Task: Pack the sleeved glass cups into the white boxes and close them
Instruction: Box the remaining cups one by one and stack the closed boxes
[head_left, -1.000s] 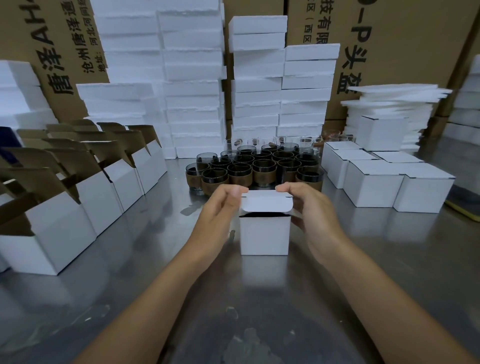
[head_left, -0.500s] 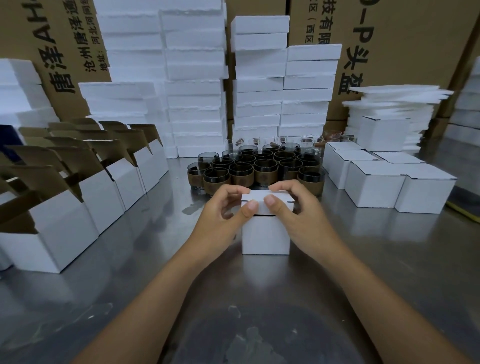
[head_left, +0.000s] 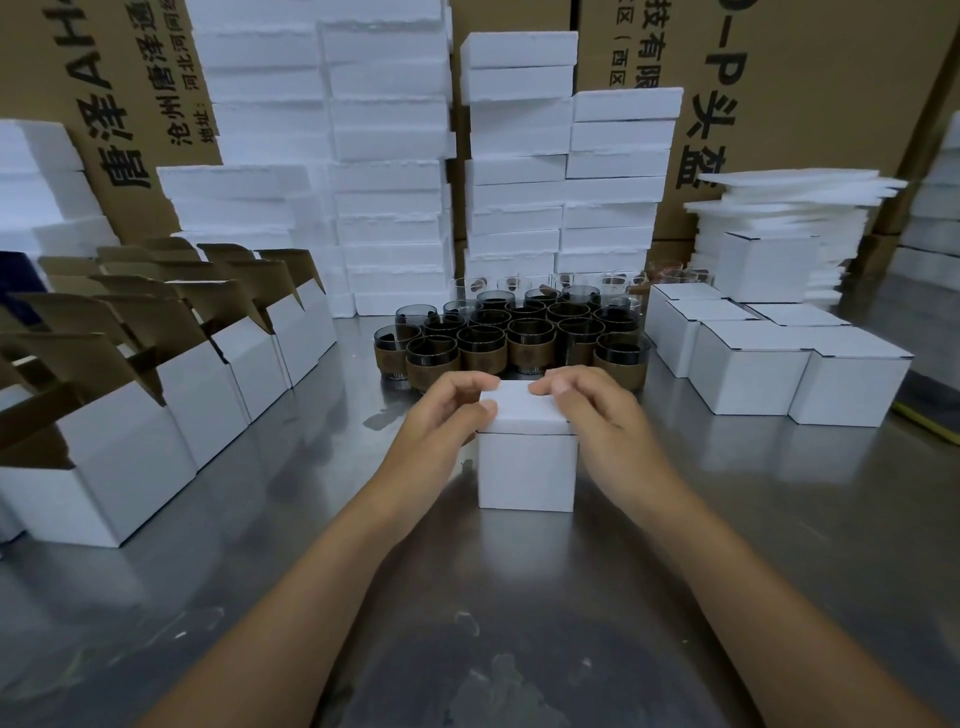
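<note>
A small white box (head_left: 525, 470) stands in the middle of the steel table (head_left: 753, 519), its lid folded flat on top. My left hand (head_left: 447, 413) grips its upper left corner, fingers curled over the lid and thumb on the front edge. My right hand (head_left: 597, 410) grips the upper right side, fingers curled onto the lid. Whatever is inside the box is hidden. Just behind it stand several dark glass cups with brown sleeves (head_left: 519, 338) in a tight cluster.
Rows of open white boxes with brown flaps up (head_left: 171, 374) line the left. Several closed white boxes (head_left: 779, 358) sit at the right. White foam blocks (head_left: 389, 182) and brown cartons (head_left: 805, 93) are stacked along the back. A stack of foam sheets (head_left: 789, 208) stands back right.
The lid, half raised a second ago, has been pushed down flat onto the box. Both hands moved inward over the top and now hold its upper corners.
</note>
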